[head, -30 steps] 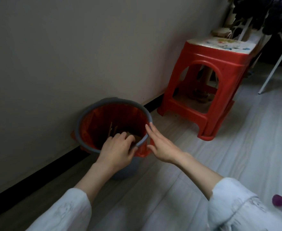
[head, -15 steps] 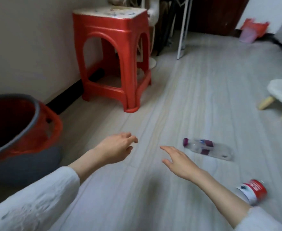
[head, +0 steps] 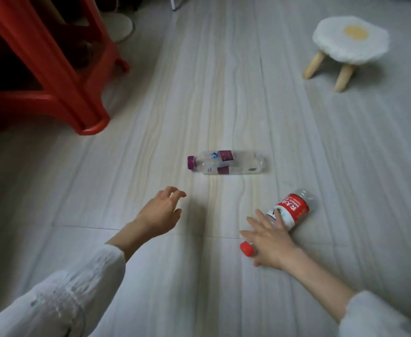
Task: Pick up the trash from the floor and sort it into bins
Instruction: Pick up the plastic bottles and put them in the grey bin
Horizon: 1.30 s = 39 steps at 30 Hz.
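A red plastic stool [head: 53,76] is standing at the upper left on the pale, wood-grained floor [head: 223,81], while a small fluffy stool [head: 350,40] shaped like a fried egg, white with a yellow centre, is sitting on light wooden legs at the upper right, well apart from it.

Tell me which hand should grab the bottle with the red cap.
The right hand. It already lies over the red-capped bottle, fingers spread across its neck. The left hand hovers apart from it, nearer the purple-capped bottle.
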Each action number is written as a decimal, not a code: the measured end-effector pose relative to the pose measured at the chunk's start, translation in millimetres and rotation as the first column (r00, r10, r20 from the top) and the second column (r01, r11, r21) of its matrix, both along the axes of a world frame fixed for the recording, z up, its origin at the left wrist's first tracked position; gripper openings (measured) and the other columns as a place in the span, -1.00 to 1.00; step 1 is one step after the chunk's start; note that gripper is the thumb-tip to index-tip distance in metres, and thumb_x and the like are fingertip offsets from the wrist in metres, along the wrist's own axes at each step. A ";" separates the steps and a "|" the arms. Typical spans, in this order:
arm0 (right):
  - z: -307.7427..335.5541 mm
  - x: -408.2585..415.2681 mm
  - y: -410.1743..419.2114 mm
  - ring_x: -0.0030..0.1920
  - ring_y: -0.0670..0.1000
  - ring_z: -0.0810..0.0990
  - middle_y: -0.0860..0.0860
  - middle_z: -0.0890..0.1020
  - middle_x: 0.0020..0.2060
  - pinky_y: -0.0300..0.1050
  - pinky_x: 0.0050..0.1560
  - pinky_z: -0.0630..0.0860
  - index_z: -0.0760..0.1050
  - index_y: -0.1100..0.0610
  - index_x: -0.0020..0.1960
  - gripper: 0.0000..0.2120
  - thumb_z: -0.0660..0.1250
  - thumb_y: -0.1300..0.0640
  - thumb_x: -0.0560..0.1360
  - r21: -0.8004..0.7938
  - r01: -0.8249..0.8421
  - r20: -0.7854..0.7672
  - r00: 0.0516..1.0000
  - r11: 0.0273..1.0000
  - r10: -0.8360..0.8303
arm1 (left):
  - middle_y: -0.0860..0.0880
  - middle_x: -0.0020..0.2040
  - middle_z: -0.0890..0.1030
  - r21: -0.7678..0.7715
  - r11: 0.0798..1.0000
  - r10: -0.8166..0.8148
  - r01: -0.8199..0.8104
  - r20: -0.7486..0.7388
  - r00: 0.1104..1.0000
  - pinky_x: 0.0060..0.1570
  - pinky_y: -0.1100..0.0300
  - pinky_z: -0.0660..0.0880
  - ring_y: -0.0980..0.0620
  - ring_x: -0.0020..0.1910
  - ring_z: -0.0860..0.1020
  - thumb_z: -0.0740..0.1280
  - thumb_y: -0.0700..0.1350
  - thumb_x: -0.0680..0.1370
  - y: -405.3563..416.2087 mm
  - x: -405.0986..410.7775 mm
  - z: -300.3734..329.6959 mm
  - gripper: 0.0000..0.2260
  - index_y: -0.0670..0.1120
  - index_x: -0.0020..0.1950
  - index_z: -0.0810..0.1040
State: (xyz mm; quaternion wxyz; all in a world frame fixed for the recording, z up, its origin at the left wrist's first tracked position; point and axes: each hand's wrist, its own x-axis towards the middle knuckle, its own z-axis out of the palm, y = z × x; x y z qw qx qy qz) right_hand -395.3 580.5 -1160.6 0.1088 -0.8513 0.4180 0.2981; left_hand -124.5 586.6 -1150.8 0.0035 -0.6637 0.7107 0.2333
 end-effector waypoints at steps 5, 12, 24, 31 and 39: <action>-45.3 -9.9 -21.5 -0.29 0.02 0.60 -0.06 0.56 -0.36 0.04 -0.09 0.39 0.57 -0.04 -0.29 -0.55 0.56 -0.28 -0.02 -0.278 0.045 0.233 0.972 0.960 0.022 | -0.14 0.51 0.09 -0.058 0.998 -0.002 0.006 0.066 0.998 0.37 -0.04 0.26 -0.14 0.46 0.13 0.23 -0.15 0.55 -36.3 -17.9 -12.7 -0.45 -0.09 0.49 0.09; -52.5 -1.6 -53.8 -0.37 0.05 0.60 -0.01 0.59 -0.39 -0.15 -0.41 0.48 0.58 0.06 -0.25 -0.63 0.47 -0.24 0.24 -0.344 0.301 0.412 0.900 0.890 -0.145 | -0.13 0.54 -0.11 -0.016 1.000 -0.023 0.026 0.164 0.986 0.44 -0.02 0.06 -0.12 0.52 -0.11 0.21 -0.18 0.55 -101.0 -27.2 -31.8 -0.29 -0.13 0.52 -0.22; -60.9 5.0 -60.4 -0.38 0.08 0.58 0.02 0.57 -0.40 -0.16 -0.44 0.45 0.57 0.11 -0.28 -0.64 0.37 -0.21 0.35 -0.378 0.352 0.357 0.909 0.857 -0.216 | -0.22 0.10 0.35 -0.092 0.937 0.309 -0.336 -0.223 0.924 -0.01 -0.13 0.46 -0.24 -0.04 0.42 0.29 -0.25 0.44 -80.6 -45.6 -52.8 -0.60 -0.21 0.25 0.28; -27.9 66.1 -49.3 0.17 0.11 0.48 0.05 0.52 0.10 -0.03 0.08 0.43 0.45 0.11 0.18 -0.54 0.14 -0.23 0.53 -0.186 0.389 0.393 0.871 0.902 -0.295 | -0.09 0.02 0.28 -0.229 0.847 0.376 -0.480 -0.382 0.845 -0.06 0.31 0.34 0.09 -0.11 0.37 0.37 -0.23 0.40 -35.0 11.1 -8.6 -0.66 -0.16 0.12 0.37; 96.5 215.1 -33.7 0.07 0.11 0.53 0.06 0.56 0.00 -0.09 -0.05 0.38 0.47 0.13 0.08 -0.61 0.17 -0.18 0.54 0.033 0.399 0.795 0.545 0.916 -0.266 | -0.09 0.00 0.38 -0.389 0.725 0.509 -0.569 -0.254 0.822 -0.06 0.23 0.24 0.00 -0.02 0.25 0.31 -0.18 0.47 34.5 145.4 120.3 -0.78 -0.12 0.11 0.45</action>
